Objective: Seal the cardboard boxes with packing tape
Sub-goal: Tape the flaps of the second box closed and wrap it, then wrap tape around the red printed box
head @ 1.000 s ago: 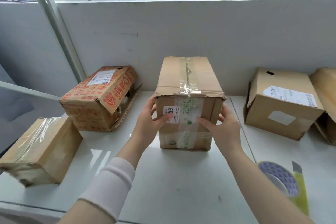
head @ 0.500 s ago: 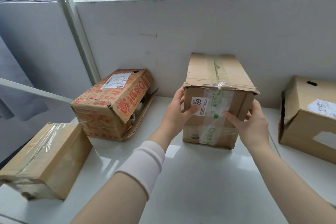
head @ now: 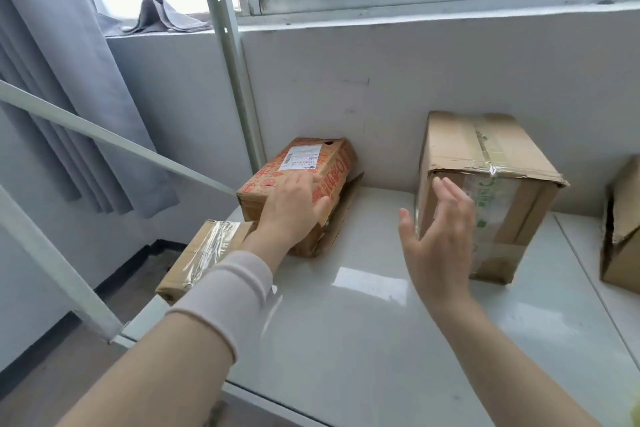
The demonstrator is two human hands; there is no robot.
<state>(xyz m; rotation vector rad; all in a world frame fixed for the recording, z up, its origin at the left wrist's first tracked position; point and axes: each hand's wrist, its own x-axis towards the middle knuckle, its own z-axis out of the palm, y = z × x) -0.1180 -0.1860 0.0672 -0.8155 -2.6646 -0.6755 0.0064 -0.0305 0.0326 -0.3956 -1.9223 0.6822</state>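
**Red box under your left hand: light, dented, open at the side**

Your left hand (head: 294, 208) lies on the red-printed box (head: 341, 163), which sits near the desk's (head: 363, 322) far left corner, close to the back wall. Your fingers rest spread across its top and your thumb runs down the near right side. That is a resting touch, not a firm clasp. Your right hand (head: 440, 236) hangs wide in the air with its fingers straight. It holds nothing and sits between the red box and the tall brown box (head: 485, 156) at the far middle of the desk.

Expect the red box to be light and none too stiff. Its cardboard looks creased and softened, and a loose flap (head: 346, 211) gapes along its right side, so the walls will probably give if you squeeze. That unsealed side is the likely seam for the tape. The glossy print may be a little slick under dry fingers.

Take it with both hands on opposite faces, low and close to the corners where the board is strongest. Keep your fingers off the flap, since lifting by it could tear it or spill what is inside. A slide toward the desk's near edge is probably safer than a lift. Turn the open side up or toward you before taping.

A smaller box (head: 204, 250), already wrapped in clear tape, lies just beside it at the desk's left edge and looks close enough to be knocked off. No tape roll is in view.
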